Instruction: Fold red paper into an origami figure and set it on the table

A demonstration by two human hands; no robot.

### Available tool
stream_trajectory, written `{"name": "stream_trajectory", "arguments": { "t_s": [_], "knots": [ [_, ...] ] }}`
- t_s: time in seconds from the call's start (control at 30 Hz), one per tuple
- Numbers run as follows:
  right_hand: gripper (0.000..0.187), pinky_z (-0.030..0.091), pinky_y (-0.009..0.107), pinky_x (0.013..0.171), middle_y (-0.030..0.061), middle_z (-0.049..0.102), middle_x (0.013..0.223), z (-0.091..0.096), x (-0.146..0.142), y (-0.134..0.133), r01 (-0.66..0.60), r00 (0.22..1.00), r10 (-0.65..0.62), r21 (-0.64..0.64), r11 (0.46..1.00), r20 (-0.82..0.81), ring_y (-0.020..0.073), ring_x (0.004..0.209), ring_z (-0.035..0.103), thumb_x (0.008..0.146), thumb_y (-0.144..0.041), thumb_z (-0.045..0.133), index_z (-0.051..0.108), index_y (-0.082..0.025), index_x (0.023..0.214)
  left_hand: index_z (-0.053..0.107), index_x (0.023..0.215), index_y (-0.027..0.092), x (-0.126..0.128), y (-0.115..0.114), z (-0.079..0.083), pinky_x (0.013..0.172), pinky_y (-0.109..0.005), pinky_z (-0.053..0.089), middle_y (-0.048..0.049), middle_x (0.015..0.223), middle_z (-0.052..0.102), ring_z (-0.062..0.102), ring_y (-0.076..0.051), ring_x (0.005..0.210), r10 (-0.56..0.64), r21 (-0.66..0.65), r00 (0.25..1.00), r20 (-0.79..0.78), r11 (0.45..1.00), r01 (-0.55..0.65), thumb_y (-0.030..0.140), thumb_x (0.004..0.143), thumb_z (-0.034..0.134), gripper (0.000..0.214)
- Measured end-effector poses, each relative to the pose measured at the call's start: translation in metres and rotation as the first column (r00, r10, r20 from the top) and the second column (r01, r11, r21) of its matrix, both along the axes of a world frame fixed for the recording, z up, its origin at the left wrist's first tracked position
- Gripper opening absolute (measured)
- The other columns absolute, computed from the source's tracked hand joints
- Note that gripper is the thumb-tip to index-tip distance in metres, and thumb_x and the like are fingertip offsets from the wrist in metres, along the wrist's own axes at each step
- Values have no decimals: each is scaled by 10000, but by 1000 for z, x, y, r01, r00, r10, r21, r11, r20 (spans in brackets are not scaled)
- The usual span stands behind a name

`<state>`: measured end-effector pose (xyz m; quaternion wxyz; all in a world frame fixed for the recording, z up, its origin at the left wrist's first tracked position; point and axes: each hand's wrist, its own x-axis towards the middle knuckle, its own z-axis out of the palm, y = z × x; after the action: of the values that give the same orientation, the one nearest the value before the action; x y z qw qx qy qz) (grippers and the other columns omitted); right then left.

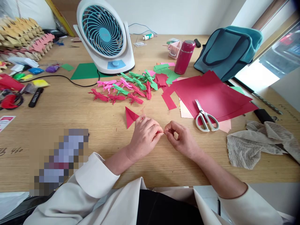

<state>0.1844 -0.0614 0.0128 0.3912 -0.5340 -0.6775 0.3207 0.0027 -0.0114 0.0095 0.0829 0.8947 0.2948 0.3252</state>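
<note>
My left hand [145, 136] and my right hand [181, 137] meet at the fingertips over the wooden table [82, 125]. Both pinch a small piece of red folded paper [130, 117], whose pointed end sticks out to the left of my left hand. The part between my fingertips is almost hidden. Behind my hands lies a scatter of folded paper figures [122, 90] in red, pink and green.
White-handled scissors [205, 117] lie on a stack of red paper sheets [211, 90] to the right. A crumpled cloth [255, 143] sits at the right edge. A fan [104, 36], a red bottle [184, 56], a teal bag [228, 50] stand behind; a black marker [36, 97] lies left.
</note>
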Motion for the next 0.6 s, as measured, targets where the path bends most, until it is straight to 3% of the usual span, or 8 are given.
{"name": "stream_trajectory", "arguments": {
  "t_s": [0.13,0.27,0.47,0.6],
  "knots": [
    [107,369,284,599,-2,520,730,0,1,-1,-30,1000,30,34,999,-4,140,646,475,907,-193,526,514,-216,804,596,761,194,2,0,1,936,-413,393,-16,817,636,545,-186,828,-2,-147,997,80,989,14,207,892,615,133],
    [180,381,288,630,1,533,745,-2,2,-1,12,993,-11,6,1000,-121,142,672,487,974,-309,507,571,-207,839,633,728,187,2,2,3,807,-343,438,-8,749,610,559,-167,785,36,-320,968,248,946,47,191,870,653,144],
    [268,410,273,632,20,595,828,-7,-6,0,4,971,-34,-123,992,-236,149,718,519,921,-463,609,604,-199,972,731,797,188,1,5,1,660,-251,466,-3,749,618,584,-121,711,147,-568,876,460,807,162,265,845,718,92],
    [289,401,268,601,10,585,746,-15,-19,0,-6,975,-20,-118,993,-220,142,675,506,873,-461,673,590,-192,803,741,787,173,5,3,-1,645,-230,475,-16,776,626,595,-120,732,200,-661,840,504,716,226,281,815,741,112]
  ]
}}
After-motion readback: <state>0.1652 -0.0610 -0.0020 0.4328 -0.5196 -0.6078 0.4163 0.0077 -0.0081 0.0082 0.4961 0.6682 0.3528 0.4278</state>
